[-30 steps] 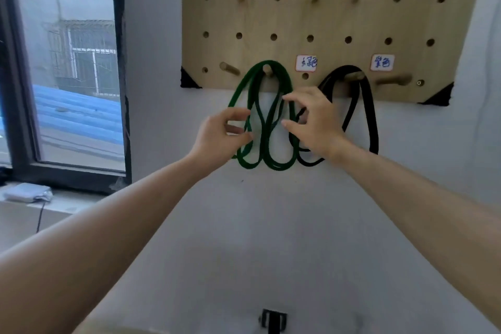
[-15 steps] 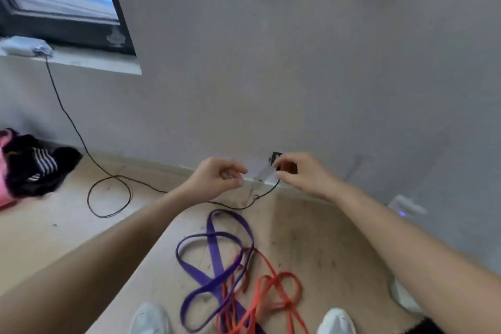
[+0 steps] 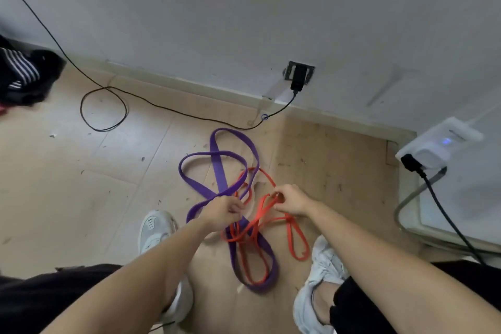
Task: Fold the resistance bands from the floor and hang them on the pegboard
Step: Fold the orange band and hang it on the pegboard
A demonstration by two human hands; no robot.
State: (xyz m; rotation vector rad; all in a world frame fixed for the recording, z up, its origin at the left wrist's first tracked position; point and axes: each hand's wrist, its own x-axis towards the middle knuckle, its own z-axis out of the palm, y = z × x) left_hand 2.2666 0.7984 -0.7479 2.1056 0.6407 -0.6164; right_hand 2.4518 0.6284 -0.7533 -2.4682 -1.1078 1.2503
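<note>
Hands (image 3: 225,211) (image 3: 291,202) touch tangled orange band (image 3: 264,209) and purple band (image 3: 218,160).

Purple band (image 3: 217,160), orange band (image 3: 261,211) tangled together, loose loops, flat on floor (image 3: 108,198).

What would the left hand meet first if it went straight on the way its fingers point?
Most likely the purple band, crossing just under the fingers of the left hand, with the orange band close beyond. Contact unclear.

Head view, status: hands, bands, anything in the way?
Right hand pinches orange band. Left hand curled at purple band, grip unclear. Both bands on floor, intertwined. Black cable lies near purple band's far loop.
</note>
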